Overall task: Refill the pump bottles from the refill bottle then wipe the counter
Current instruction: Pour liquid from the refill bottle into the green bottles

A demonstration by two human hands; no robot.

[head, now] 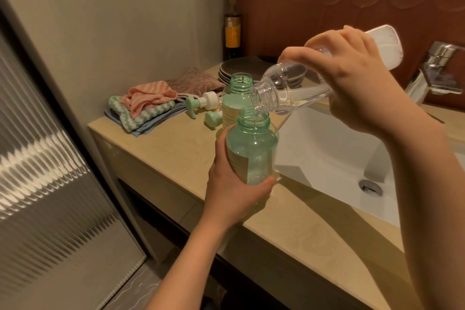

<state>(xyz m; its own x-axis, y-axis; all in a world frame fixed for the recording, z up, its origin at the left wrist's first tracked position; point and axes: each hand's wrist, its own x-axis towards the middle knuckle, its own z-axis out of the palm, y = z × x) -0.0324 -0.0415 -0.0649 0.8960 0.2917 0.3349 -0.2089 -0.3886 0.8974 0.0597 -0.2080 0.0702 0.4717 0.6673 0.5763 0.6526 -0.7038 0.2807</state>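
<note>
Left hand (232,192) grips uncapped green pump bottle (251,150) | right hand (352,83) grips tilted clear refill bottle (284,89)

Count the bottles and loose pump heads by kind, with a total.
green pump bottles: 2, one in the left hand, one on the counter
clear refill bottle: 1, in the right hand
loose pump heads: 2, lying on the counter
dark bottle by the wall: 1
Total: 6
</note>
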